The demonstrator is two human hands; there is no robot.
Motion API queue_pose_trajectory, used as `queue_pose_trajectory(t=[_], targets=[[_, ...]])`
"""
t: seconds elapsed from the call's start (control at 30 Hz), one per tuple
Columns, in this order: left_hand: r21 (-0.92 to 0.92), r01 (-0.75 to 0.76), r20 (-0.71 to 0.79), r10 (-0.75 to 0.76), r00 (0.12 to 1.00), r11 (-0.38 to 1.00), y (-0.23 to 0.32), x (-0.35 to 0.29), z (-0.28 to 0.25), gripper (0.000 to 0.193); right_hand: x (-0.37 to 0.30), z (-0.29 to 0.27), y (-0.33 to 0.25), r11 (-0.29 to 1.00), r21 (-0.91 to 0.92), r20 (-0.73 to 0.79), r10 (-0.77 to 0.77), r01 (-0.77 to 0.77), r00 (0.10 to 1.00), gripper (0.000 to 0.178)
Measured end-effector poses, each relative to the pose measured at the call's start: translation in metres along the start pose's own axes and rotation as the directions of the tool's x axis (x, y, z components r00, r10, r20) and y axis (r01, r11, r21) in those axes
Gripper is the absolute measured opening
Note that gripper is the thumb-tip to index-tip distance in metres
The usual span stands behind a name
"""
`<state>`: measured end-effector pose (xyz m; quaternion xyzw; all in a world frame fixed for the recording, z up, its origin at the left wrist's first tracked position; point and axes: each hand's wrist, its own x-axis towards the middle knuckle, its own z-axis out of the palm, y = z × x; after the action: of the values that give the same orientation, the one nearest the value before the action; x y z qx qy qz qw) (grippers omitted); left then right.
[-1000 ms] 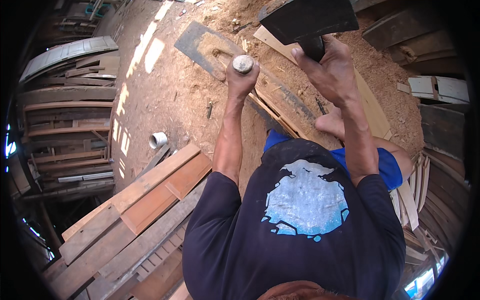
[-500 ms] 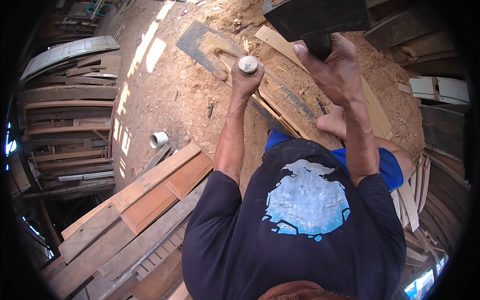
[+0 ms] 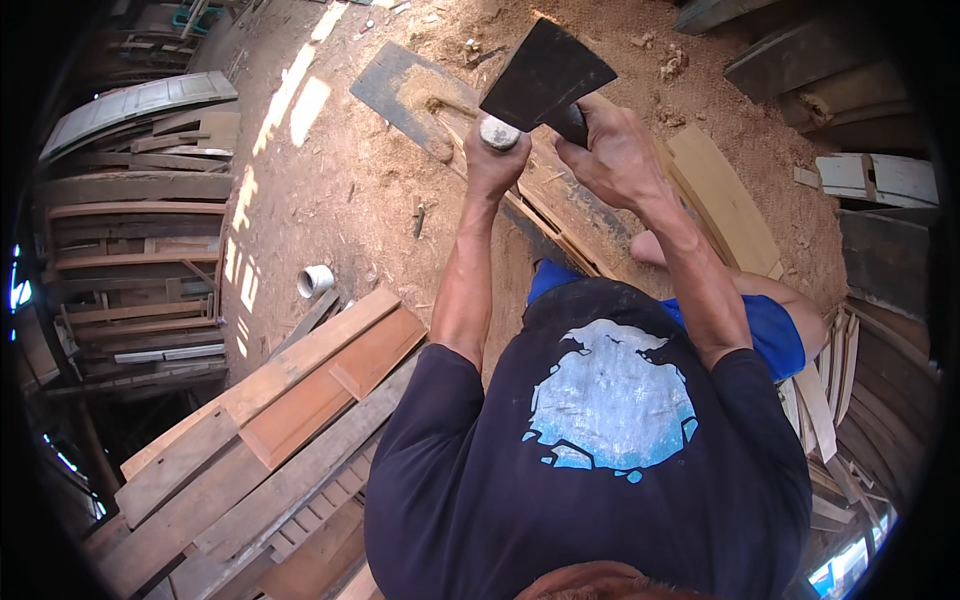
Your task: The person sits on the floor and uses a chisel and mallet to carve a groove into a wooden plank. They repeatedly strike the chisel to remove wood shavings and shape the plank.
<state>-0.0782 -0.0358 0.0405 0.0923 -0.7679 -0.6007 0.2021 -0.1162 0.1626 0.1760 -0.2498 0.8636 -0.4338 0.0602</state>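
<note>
The round-topped hand tool (image 3: 499, 133) stands tilted over the wooden workpiece (image 3: 565, 195), enclosed by the fingers of the left hand (image 3: 493, 168). At 1 o'clock, the flared dark tool head (image 3: 548, 75) overlaps its top in view; contact cannot be determined. The right hand (image 3: 618, 158), at 3 o'clock, grips the dark handle (image 3: 571, 126). At 8 o'clock, a white cup (image 3: 321, 280) lies on the floor (image 3: 375, 225); at 7 o'clock, planks (image 3: 330, 365).
</note>
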Motion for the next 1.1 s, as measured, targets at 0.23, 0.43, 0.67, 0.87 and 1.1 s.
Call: queue_pose_trajectory(t=[0.23,0.43,0.67,0.87,1.1], targets=[[-0.043,0.164,0.033,-0.163,0.986,0.985,-0.010,0.008,-0.006,0.024,0.004,-0.040,-0.011,0.994,0.099,-0.153,-0.022,0.037,0.988,0.029],[0.050,0.080,0.019,-0.081,0.997,0.996,0.006,0.003,0.000,0.022,0.005,-0.049,-0.011,0.988,0.152,-0.179,0.029,-0.001,0.983,0.029],[0.103,-0.150,0.113,0.139,0.984,0.983,0.018,0.004,0.018,0.030,0.003,0.009,0.027,0.981,-0.196,0.045,0.004,0.005,0.999,0.031],[0.088,0.056,0.031,-0.059,0.998,0.995,-0.015,-0.007,0.018,0.032,-0.004,-0.002,0.014,0.998,-0.065,-0.051,-0.006,0.003,0.999,0.030],[0.048,0.155,0.008,-0.155,0.988,0.987,0.000,-0.004,0.008,0.023,0.001,-0.049,-0.005,0.996,0.089,-0.111,0.031,-0.022,0.993,0.030]])
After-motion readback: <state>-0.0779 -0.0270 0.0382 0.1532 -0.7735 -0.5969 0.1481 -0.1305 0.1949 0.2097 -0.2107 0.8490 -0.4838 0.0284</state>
